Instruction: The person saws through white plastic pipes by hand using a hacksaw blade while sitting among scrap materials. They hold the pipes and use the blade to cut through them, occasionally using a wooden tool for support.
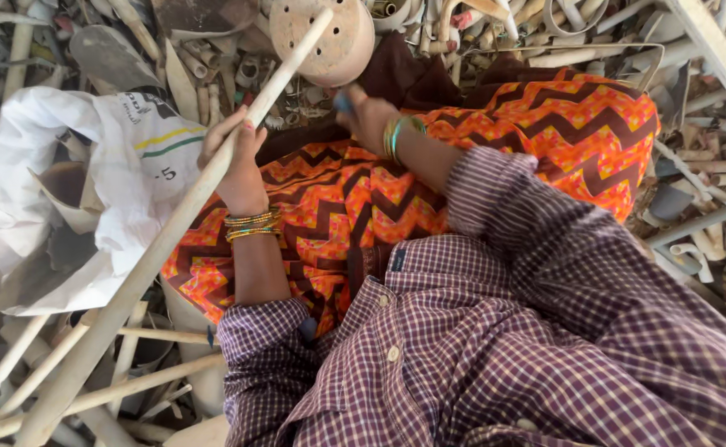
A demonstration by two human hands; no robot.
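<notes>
The long pale pipe runs on a diagonal across the left half of the view, its lower end down among the loose pipes at the bottom left and its upper end rising to the right, where it crosses in front of a round perforated cap near the top. The left hand grips this pipe about two thirds of the way up its length, the fingers curled over it from the left side with the thumb side toward the lap, so the hand is closed around the shaft and carries it. The pipe's long axis points from that hand straight up toward the right hand, which sits just to the right of the pipe's upper stretch, near but not touching it. The right hand's fingers are bent around a small blue object; how tightly they close on it, and what the object is, cannot be told, since most of it is hidden. Of the two hands the left is the one on the pipe, the right the nearer to its free upper end and to the cap. Both hands hover above an orange zigzag cloth over the lap, with a white sack lying to the left of the pipe and scrap plastic pieces heaped all around.
</notes>
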